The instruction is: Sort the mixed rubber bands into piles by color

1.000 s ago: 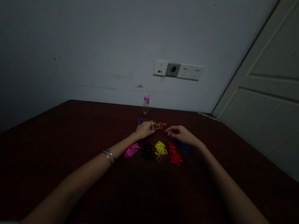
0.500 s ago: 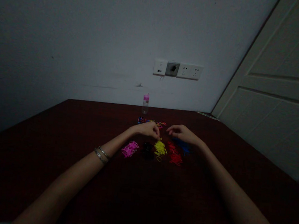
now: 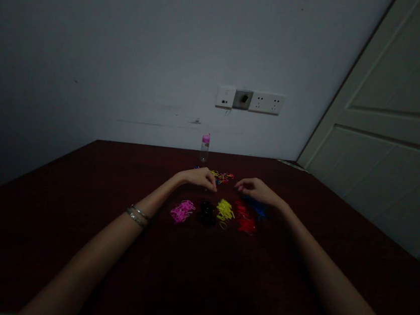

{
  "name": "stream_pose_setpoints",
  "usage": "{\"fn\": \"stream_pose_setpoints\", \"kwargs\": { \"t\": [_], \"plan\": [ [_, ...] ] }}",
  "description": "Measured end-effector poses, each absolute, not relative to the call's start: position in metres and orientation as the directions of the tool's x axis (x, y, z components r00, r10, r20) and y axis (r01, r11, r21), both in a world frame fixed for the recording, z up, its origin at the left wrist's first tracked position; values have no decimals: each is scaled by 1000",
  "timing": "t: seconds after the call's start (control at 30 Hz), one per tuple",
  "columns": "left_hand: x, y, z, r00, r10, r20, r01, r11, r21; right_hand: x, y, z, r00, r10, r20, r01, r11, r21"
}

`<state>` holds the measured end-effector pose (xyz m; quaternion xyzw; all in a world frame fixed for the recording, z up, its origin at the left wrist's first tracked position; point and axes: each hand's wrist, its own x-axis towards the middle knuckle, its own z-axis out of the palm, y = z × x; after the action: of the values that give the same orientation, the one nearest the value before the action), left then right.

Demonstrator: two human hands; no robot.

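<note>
My left hand (image 3: 200,177) hovers above the dark table, behind the black pile of small bands (image 3: 207,213). Its thumb and fingers are closed and point down; whatever they hold, if anything, is too small to make out. To the right, my right hand (image 3: 255,189) is bent over the blue bands (image 3: 259,207), partly covering them. Its fingers curve loosely, thumb a little apart, with nothing visible in them. A yellow pile of bands (image 3: 225,211), a red pile (image 3: 244,218) and a pink pile (image 3: 182,211) lie in the row. Mixed coloured bands (image 3: 225,177) lie behind, partly hidden by my left hand.
A clear bottle with a pink cap (image 3: 205,148) stands upright at the back of the brown table (image 3: 197,272), near the wall. Sockets and a switch plate (image 3: 250,100) are on the wall. A pale panelled door (image 3: 389,147) rises at the right.
My left hand has moved left and back, away from the yellow pile; the small yellow band at its fingertips no longer shows there. My right hand has hardly moved.
</note>
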<state>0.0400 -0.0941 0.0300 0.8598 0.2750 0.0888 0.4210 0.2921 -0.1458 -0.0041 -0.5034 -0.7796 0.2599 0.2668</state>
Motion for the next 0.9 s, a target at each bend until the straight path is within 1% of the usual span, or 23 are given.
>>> {"fn": "stream_pose_setpoints", "kwargs": {
  "t": [0.2,0.3,0.43,0.53,0.7,0.9],
  "plan": [
    [5,-59,13,606,795,7,486,-377,789,283,-131,-10,-352,919,178,684,382,-621],
    [-7,-48,0,505,862,47,491,-332,805,277,-120,-10,-336,922,190,734,383,-561],
    [-13,-42,-13,434,900,37,492,-271,827,271,-107,-10,-372,907,195,744,417,-522],
    [-12,-40,-20,415,909,48,498,-271,824,268,-98,-15,-399,893,207,743,447,-498],
    [-10,-39,-27,396,914,89,482,-290,827,267,-84,-31,-382,896,224,734,442,-516],
    [-8,-41,-35,281,950,136,478,-262,838,269,-81,-37,-375,887,270,725,462,-510]
  ]
}}
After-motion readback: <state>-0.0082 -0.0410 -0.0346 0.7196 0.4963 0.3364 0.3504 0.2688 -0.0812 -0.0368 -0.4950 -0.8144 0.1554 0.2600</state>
